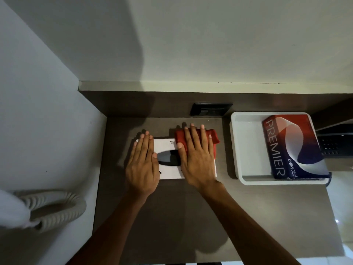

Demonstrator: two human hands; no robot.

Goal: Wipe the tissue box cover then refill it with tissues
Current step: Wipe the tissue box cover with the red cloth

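Observation:
A white tissue box cover (165,145) with a dark oval slot lies flat on the brown desk (172,207). My left hand (142,163) rests flat on its left part, fingers together, holding it down. My right hand (197,155) presses flat on a red cloth (212,138) that covers the cover's right part. At the right, a red, white and blue tissue pack (292,148) marked PREMIER lies in a white tray (248,146).
A black socket plate (211,109) sits on the desk's back panel behind the cover. A dark telephone (334,144) shows at the right edge. A pale coiled hose (55,209) hangs on the white wall at the left.

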